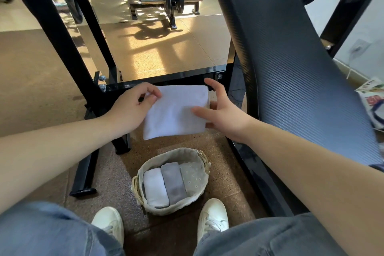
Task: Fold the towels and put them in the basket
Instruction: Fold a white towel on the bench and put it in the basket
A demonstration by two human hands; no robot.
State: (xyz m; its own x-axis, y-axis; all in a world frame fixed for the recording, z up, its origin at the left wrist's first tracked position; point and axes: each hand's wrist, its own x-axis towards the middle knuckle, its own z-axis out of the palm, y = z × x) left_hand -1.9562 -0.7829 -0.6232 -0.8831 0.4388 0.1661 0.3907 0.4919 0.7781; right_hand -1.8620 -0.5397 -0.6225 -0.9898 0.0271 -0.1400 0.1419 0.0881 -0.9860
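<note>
Here's the small white terry towel, folded down to a squarish packet. It's held up in the air between the knees, above and a little beyond the round woven basket with a pale flowered liner, which sits on the speckled floor. The left hand pinches the far left corner, fingers curled tight on the cloth. The right hand holds the right edge, thumb flat on top, the other fingers spread and hooked round the side. To my eye the job now is to square it up: bring the edges level and stop the layers sliding. Then turn the packet on edge and lower it into the free slot on the basket's right side. It would stand there beside the folded grey towel and the folded white towel, already side by side in the basket. Let go too early and I'd expect it to spring open. The towel looks soft and thick, clean, with rounded corners and no loose flaps showing. A black steel gym frame stands behind it, a padded black backrest off to the right.
</note>
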